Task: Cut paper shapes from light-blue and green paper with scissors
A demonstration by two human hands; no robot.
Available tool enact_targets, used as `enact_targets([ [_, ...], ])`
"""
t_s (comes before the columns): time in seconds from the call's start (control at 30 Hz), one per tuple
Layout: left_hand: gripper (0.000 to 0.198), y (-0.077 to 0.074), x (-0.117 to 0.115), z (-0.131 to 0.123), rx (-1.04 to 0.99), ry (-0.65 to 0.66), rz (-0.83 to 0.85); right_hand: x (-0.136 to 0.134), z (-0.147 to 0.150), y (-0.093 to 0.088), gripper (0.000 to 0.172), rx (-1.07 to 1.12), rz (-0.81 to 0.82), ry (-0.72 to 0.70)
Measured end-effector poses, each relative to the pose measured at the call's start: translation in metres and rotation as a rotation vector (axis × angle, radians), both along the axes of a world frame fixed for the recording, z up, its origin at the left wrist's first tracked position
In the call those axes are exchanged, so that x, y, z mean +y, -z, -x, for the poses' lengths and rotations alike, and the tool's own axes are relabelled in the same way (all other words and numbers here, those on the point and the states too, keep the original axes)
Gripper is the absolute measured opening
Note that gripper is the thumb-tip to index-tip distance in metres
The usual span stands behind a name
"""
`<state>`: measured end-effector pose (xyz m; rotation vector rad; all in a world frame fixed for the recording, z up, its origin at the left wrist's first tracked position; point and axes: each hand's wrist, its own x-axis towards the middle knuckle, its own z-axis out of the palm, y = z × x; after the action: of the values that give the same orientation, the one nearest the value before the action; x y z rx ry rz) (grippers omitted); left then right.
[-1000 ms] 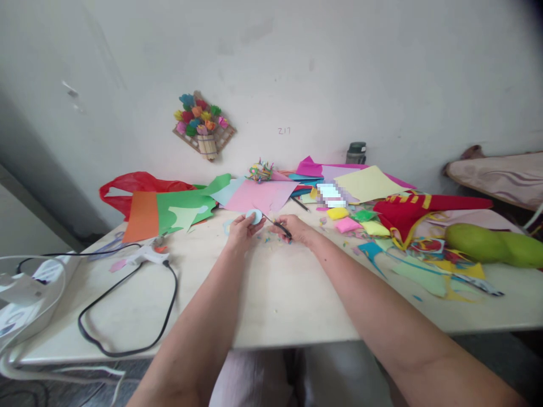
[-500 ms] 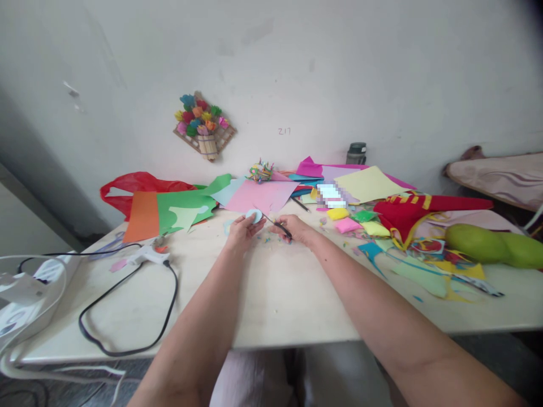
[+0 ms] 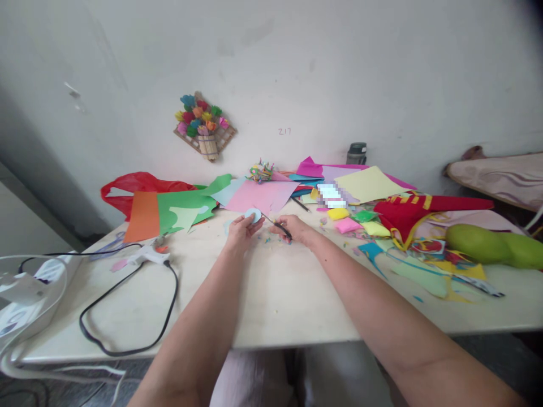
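Note:
My left hand (image 3: pixel 241 232) pinches a small round light-blue paper piece (image 3: pixel 253 215) near the far middle of the white table (image 3: pixel 271 294). My right hand (image 3: pixel 297 228) is closed round black-handled scissors (image 3: pixel 278 225), whose blades point left toward the blue piece. Tiny coloured paper scraps (image 3: pixel 268 239) lie on the table between both hands. A pink paper sheet (image 3: pixel 263 195) lies just beyond the hands.
Green and orange sheets (image 3: pixel 169 212) and a red bag (image 3: pixel 136 186) lie at the back left. A glue gun (image 3: pixel 146 255) with a black cord (image 3: pixel 123 316) sits left. Coloured paper, red fabric (image 3: pixel 419 212) and a green gourd-shaped object (image 3: pixel 492 244) crowd the right side.

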<state>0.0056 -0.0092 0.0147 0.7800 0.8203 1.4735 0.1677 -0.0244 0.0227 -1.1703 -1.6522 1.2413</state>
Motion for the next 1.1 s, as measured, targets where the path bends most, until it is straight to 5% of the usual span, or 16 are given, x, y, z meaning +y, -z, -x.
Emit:
enact_targets([
  [0.33,0.006,0.0,-0.001,0.002,0.073,0.03,-0.038,-0.001,-0.003,-0.001,0.023,0.004,0.011,0.032],
  [0.57,0.016,0.003,-0.001,0.006,0.219,0.228,-0.089,0.001,-0.017,-0.003,0.028,0.02,-0.005,0.013],
  [0.87,0.027,0.007,-0.001,0.004,0.403,0.342,-0.159,0.002,-0.011,-0.003,0.035,0.285,-0.078,0.107],
  [1.1,0.032,0.007,-0.004,-0.005,0.358,0.341,-0.158,0.002,-0.003,-0.003,0.034,0.333,-0.115,0.153],
])
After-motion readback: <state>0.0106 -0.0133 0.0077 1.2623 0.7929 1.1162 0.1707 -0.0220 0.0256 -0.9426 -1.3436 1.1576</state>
